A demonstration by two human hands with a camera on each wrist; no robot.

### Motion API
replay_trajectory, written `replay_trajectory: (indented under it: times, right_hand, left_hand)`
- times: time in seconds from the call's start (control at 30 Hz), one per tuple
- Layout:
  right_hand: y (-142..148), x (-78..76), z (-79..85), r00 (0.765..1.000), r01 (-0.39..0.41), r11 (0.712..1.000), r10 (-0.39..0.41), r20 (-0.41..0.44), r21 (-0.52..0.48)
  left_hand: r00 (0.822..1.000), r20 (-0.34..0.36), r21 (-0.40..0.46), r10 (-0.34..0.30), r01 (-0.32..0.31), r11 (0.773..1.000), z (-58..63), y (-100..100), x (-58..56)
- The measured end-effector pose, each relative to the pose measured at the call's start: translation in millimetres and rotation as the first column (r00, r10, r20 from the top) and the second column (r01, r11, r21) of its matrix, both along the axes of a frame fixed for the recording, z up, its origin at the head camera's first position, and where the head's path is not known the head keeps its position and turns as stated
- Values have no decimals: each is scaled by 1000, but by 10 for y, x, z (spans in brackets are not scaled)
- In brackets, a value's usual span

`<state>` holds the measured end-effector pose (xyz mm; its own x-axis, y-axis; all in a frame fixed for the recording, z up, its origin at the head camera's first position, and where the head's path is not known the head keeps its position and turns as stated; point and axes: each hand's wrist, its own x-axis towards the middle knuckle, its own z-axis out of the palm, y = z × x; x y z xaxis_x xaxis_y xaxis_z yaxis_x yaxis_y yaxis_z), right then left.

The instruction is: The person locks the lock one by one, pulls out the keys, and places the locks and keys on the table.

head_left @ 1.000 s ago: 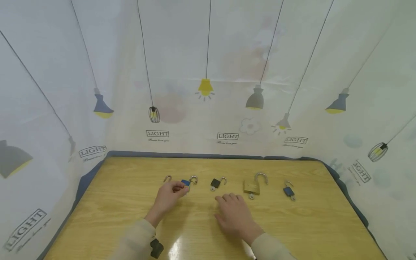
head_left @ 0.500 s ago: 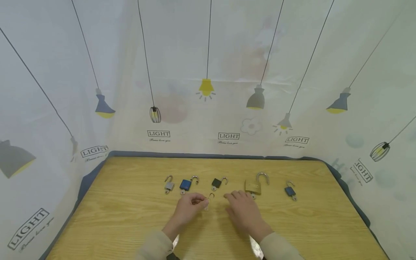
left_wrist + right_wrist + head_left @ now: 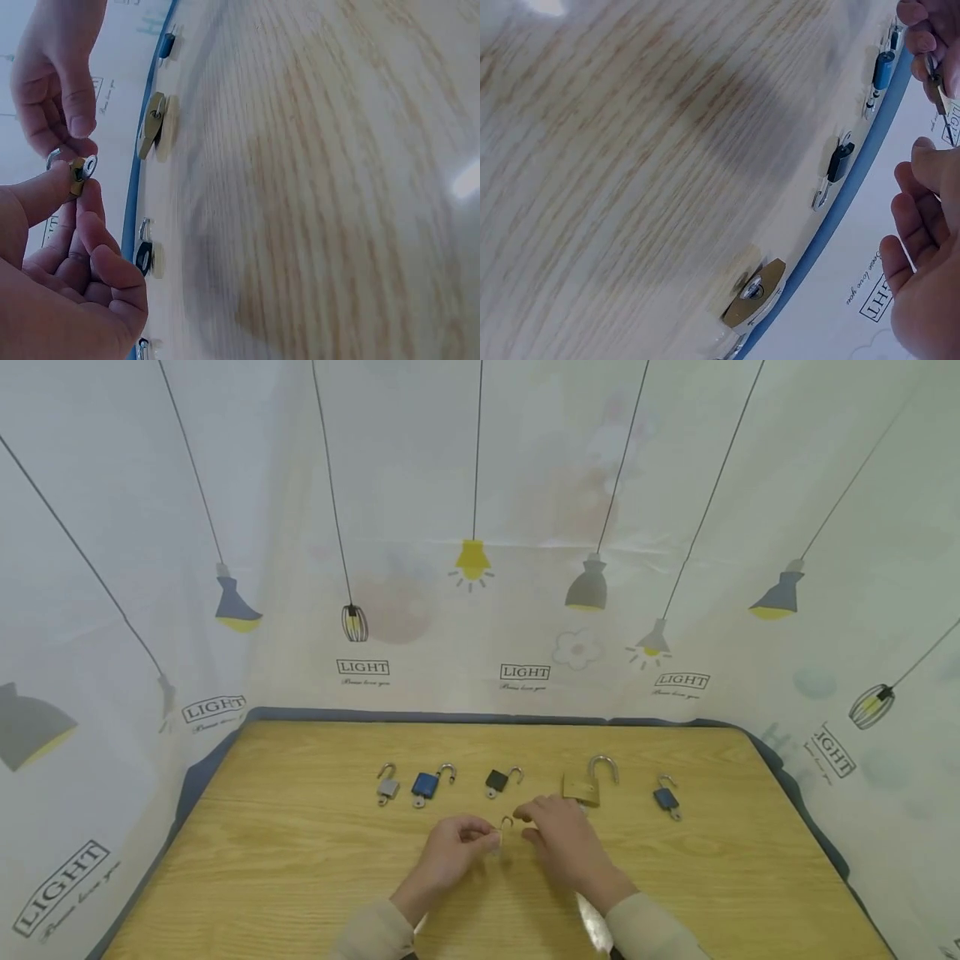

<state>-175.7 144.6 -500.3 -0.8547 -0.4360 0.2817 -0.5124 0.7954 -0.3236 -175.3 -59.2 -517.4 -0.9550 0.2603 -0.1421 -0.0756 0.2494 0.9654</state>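
My left hand (image 3: pixel 453 852) pinches a small brass padlock (image 3: pixel 77 178) between thumb and fingers, held up above the table. Its shackle (image 3: pixel 507 821) is swung open and points up, and a silver key (image 3: pixel 90 166) sits in its underside. Close by on the right is my right hand (image 3: pixel 566 843), fingers loosely bent and holding nothing. In the left wrist view its fingertips are right at the shackle. Behind my right hand lies a large brass padlock (image 3: pixel 581 789) with its shackle open, its key partly hidden.
Across the wooden table (image 3: pixel 285 852) runs a row of unlocked padlocks with keys in them: silver (image 3: pixel 388 789), blue (image 3: pixel 425 786), black (image 3: pixel 496 779) and dark blue (image 3: pixel 665 799). Behind them a fabric backdrop (image 3: pixel 420 543) printed with lamps rises from the table's back edge.
My left hand has left the spot by the silver and blue padlocks and come right and nearer, carrying the small brass padlock beside my right hand. My right hand has shifted slightly right.
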Motion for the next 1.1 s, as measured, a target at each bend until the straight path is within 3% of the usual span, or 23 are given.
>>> replay_trajectory:
  times: [0.27,0.4,0.63,0.9,1.1]
  right_hand:
    - [32,-51,-15,992,29,983,-7,125,-179]
    - [46,-63,5,984,-8,975,47,172,-222]
    - [35,-91,13,975,-82,962,132,181,-259]
    - [7,-92,21,967,-77,954,142,211,-289]
    - [-23,-74,14,936,4,926,129,327,-377]
  left_hand:
    - [1000,13,8,-16,16,1000,20,58,40]
    - [1000,6,-9,-21,21,1000,29,69,49]
    - [999,1,-6,-37,37,999,17,65,67]
    - [999,-12,-30,-49,49,998,-30,95,64]
    - [999,5,-56,-41,41,998,-39,137,79]
